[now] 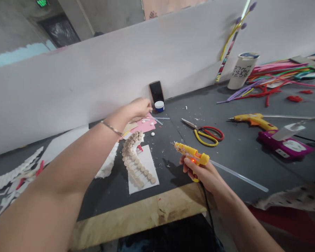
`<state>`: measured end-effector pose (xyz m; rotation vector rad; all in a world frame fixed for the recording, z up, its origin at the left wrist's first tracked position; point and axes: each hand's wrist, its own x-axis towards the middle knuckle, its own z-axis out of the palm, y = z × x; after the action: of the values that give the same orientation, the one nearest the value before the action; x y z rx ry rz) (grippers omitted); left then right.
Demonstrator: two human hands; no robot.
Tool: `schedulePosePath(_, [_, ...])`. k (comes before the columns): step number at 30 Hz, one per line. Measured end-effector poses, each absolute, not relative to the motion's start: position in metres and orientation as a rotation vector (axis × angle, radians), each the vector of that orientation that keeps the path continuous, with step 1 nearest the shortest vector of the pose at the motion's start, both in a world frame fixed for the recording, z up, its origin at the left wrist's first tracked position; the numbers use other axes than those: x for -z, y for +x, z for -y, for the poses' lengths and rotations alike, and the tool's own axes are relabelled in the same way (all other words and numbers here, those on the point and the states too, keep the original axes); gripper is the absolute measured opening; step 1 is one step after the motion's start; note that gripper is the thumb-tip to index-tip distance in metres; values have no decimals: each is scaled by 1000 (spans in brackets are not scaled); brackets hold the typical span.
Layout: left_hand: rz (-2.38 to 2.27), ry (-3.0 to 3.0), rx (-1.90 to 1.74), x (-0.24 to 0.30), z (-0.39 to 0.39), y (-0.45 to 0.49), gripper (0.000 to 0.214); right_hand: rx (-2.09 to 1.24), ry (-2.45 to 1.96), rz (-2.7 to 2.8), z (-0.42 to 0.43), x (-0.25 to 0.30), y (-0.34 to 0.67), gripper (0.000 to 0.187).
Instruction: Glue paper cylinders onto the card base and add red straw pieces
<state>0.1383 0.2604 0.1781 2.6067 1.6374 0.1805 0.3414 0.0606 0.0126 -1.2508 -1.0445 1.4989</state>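
A person's two bare hands work well apart over a dark grey tabletop [112, 199] set against a white wall [94, 73]. The right hand [202, 174] is closed around the grip of a yellow hot glue gun [192, 154], its red light glowing and its nozzle pointing left, just inside the tabletop's near edge. A black cord [207, 203] drops from the gun past that edge.

The left hand [139, 108], a beaded bracelet [111, 127] on its wrist, reaches toward the far edge above a sheet of pink paper [147, 124]; whether it touches anything or holds anything cannot be told. Closer in, a curved row of small round tan discs [131, 150] runs onto a white card [144, 171], between the two hands. A small white bead [152, 134] lies just beside the pink paper.

Along the far edge, a phone [156, 91] leans against the wall beside a white-lidded jar [159, 106]. To the right lie red-and-yellow-handled scissors [203, 133], a clear glue stick [238, 176], and a second yellow glue gun [254, 120] near a magenta stand [285, 143]. Beyond them, colored pipe cleaners [278, 71] are spread around a white cup [243, 70].
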Motion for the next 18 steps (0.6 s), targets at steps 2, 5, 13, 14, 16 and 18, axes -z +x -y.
schedulePosePath(2, [-1637,2543,-339,-198,-227,138,17,-1491,-1257,1031,-60,-13,342,55])
schedulePosePath(5, [-1491,2421,-670,-209,-153,130,24,-1468,-1242,1040,-59,-10,343,54])
schedulePosePath(13, [-1341,1235,-1239,-111,14,77,29,-1348,-1258,1156,-58,2,343,51])
schedulePosePath(14, [-1316,1078,-1293,-97,24,72,28,-1334,-1260,1164,-58,1,342,51])
schedulePosePath(16, [-1269,830,-1345,-77,39,67,26,-1307,-1258,1164,-55,-3,338,51])
schedulePosePath(18, [-1224,674,-1376,-65,48,65,26,-1288,-1268,1169,-47,-10,334,50])
